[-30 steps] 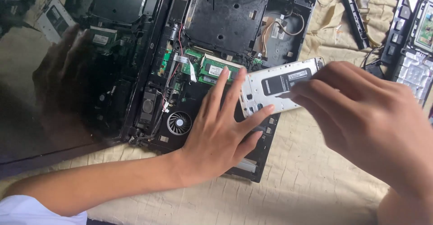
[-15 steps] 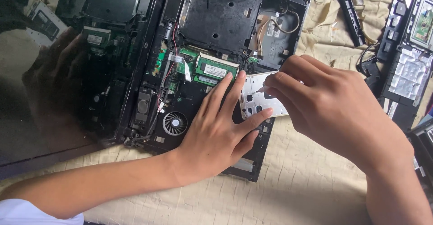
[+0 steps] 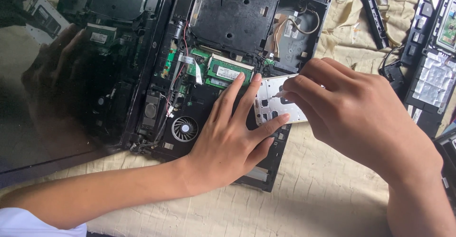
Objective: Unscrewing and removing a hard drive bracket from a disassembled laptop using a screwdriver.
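Note:
An opened black laptop base [image 3: 237, 23] lies on a beige cloth, with its green memory board [image 3: 228, 70] and round cooling fan [image 3: 184, 128] exposed. My left hand [image 3: 228, 132] rests flat on the base, fingers spread, fingertips against a silver metal plate [image 3: 270, 105]. My right hand [image 3: 351, 113] grips that plate from the right, thumb and fingers pinched on its upper edge, and hides most of it. The plate sits over the base's lower right corner.
The laptop's dark glossy screen [image 3: 57, 89] lies open to the left and mirrors my hands. A black strip [image 3: 373, 13] and another dismantled laptop part with foil [image 3: 434, 75] lie at the right. Beige cloth [image 3: 323, 189] covers the surface in front.
My right hand has brought the silver plate leftward and down onto the laptop base, closer to my left fingers. My left hand stays flat in place.

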